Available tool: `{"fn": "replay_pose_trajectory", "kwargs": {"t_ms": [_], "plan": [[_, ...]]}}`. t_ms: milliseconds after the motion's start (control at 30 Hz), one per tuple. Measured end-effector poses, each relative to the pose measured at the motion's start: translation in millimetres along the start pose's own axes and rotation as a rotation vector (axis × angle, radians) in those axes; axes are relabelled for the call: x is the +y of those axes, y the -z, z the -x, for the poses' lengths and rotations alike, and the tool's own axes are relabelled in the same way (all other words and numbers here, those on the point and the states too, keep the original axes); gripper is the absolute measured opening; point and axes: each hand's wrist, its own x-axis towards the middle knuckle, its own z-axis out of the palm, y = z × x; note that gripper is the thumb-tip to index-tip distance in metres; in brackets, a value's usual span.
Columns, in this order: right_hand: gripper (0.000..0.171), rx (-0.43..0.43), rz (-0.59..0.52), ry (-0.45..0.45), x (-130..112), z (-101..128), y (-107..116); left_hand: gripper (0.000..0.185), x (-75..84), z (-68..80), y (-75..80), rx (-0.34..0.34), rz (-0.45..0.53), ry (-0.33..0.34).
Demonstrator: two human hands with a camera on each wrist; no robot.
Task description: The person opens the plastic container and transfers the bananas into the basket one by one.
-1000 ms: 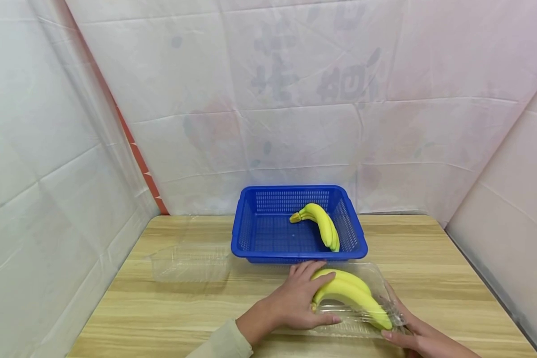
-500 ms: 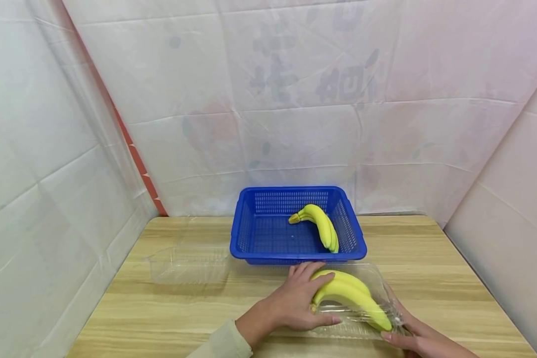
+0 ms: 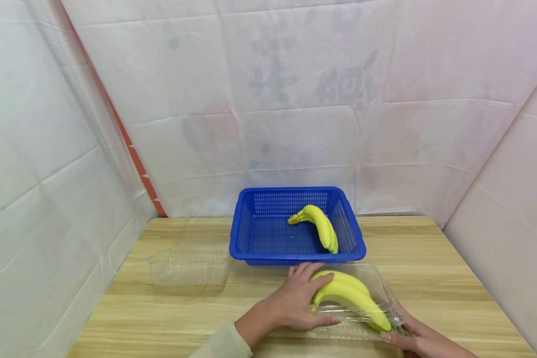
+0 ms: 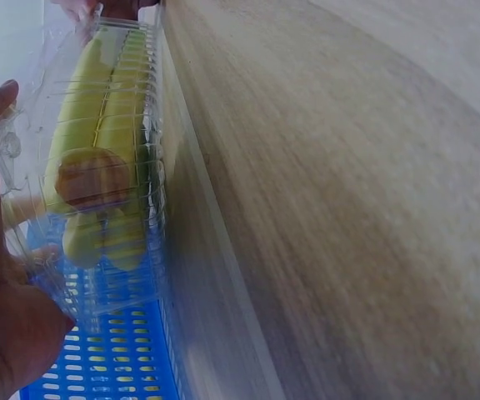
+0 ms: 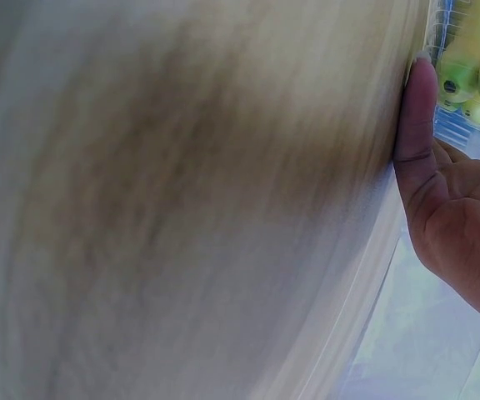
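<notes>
A clear plastic container (image 3: 378, 279) lies on the wooden table (image 3: 161, 318) just in front of the blue basket (image 3: 295, 257). Inside it is a bunch of yellow bananas (image 3: 349, 296), also seen through the plastic in the left wrist view (image 4: 107, 125). My left hand (image 3: 295, 303) grips the container's left end, fingers over the lid and thumb along the front. My right hand (image 3: 411, 335) holds its right end; the thumb (image 5: 415, 117) presses the edge. A second banana bunch (image 3: 322, 223) lies in the basket.
Another clear plastic container (image 3: 188, 266) with nothing in it sits on the table to the left of the basket. White sheeting walls the table at the back and on both sides.
</notes>
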Motion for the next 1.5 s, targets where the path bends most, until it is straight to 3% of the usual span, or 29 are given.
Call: {"fn": "replay_pose_trajectory", "kwargs": {"t_ms": [400,633,733,900,1133,1200,1433,1500], "plan": [[0.099,0.014,0.015,-0.01,3.3,2.9,3.4,0.085,1.5,0.1,1.5,-0.006,0.0,0.008],[0.103,0.005,-0.057,-0.022,4.2,2.8,4.1,0.08,-2.3,-2.1,5.5,-0.035,0.139,0.073],[0.102,-0.011,-0.066,-0.012,2.8,3.2,3.9,0.083,-2.6,-2.0,7.7,-0.055,0.145,0.079],[0.1,0.011,0.001,-0.015,-1.6,5.9,5.2,0.092,4.4,-0.5,17.5,-0.073,0.082,0.072],[0.1,-0.044,-0.024,0.11,-2.8,5.3,2.5,0.089,21.6,4.7,32.8,-0.1,-0.114,0.031],[0.1,-0.03,-0.018,0.111,-3.1,5.7,0.4,0.085,26.4,5.7,37.3,-0.098,-0.144,0.039],[0.103,0.047,0.02,0.019,-0.3,8.4,-0.3,0.066,40.1,4.8,56.8,0.006,-0.227,0.009],[0.102,0.07,0.079,-0.006,1.2,9.6,1.4,0.06,43.9,3.7,63.1,0.041,-0.243,0.003]]}}
